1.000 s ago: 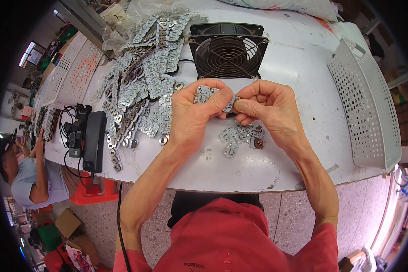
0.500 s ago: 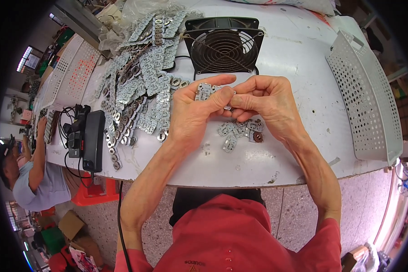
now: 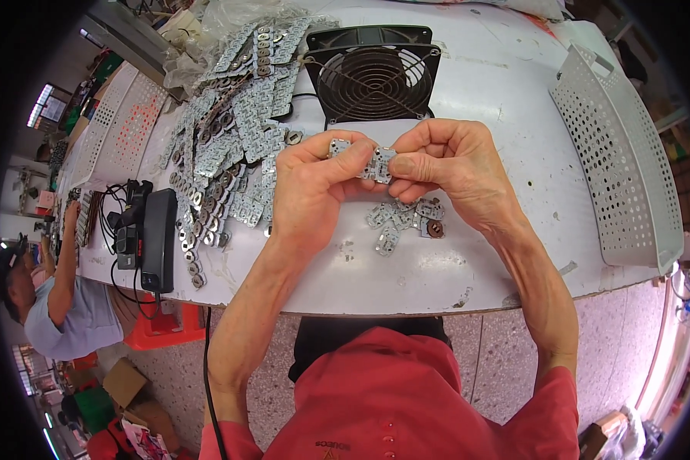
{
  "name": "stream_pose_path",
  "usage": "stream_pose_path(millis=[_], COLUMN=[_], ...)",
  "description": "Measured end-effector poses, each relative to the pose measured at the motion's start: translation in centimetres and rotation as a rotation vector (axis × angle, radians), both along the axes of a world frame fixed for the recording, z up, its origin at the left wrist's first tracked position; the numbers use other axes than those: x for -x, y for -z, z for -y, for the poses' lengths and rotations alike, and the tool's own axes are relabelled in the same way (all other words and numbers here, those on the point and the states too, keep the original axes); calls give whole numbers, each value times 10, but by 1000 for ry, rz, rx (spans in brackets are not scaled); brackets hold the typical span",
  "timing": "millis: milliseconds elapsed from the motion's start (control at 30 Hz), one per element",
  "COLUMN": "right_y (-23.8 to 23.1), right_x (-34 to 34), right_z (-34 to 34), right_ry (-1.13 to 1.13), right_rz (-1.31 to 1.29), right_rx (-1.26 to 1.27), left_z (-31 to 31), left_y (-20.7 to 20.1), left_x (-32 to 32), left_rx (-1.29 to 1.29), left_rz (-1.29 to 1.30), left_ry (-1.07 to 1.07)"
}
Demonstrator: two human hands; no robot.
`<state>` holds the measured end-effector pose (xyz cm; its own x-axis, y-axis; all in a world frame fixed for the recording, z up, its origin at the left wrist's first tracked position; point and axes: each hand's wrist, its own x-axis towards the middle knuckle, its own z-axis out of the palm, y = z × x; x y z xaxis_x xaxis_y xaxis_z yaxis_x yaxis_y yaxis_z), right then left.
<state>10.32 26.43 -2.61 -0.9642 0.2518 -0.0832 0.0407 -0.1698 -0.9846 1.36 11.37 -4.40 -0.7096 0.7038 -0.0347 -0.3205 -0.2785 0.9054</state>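
Observation:
Between both hands, above the table, is a short strip of small silvery circuit boards [image 3: 379, 164]. My left hand [image 3: 308, 184] is closed on its left part, the thumb lying across the front. My right hand [image 3: 456, 172] pinches the right end between thumb and fingers. The fingers behind the strip are partly hidden. Just below the hands lies a small heap of loose circuit boards [image 3: 387, 239], one with a brown round part [image 3: 435, 228] facing up. A large pile of joined circuit board strips [image 3: 253, 115] spreads to the left, some showing round parts.
A black fan [image 3: 376, 80] stands beyond my hands. White perforated baskets stand at the right [image 3: 617, 161] and far left [image 3: 119, 123]. A black power adapter [image 3: 159, 241] with tangled cables lies left. Another person [image 3: 69, 307] works at the table's left side, near a red stool [image 3: 165, 326].
My left hand has shifted a little left, its thumb drawn back along the strip. More of the circuit boards shows between my hands. The heap below looks the same.

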Motion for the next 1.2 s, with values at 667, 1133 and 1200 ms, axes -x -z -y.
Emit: stream_pose_path(millis=[667, 1133, 1200], right_y=[5, 7, 6], right_x=[1, 2, 2], right_z=[-2, -8, -6], right_ry=[-34, -19, 9], right_rz=[23, 78, 79], right_rx=[-26, 112, 42], left_z=[6, 2, 0], left_y=[3, 0, 1], left_x=[3, -3, -6], left_rx=[98, 113, 121], left_rz=[-128, -333, -380], left_ry=[-6, -60, -76])
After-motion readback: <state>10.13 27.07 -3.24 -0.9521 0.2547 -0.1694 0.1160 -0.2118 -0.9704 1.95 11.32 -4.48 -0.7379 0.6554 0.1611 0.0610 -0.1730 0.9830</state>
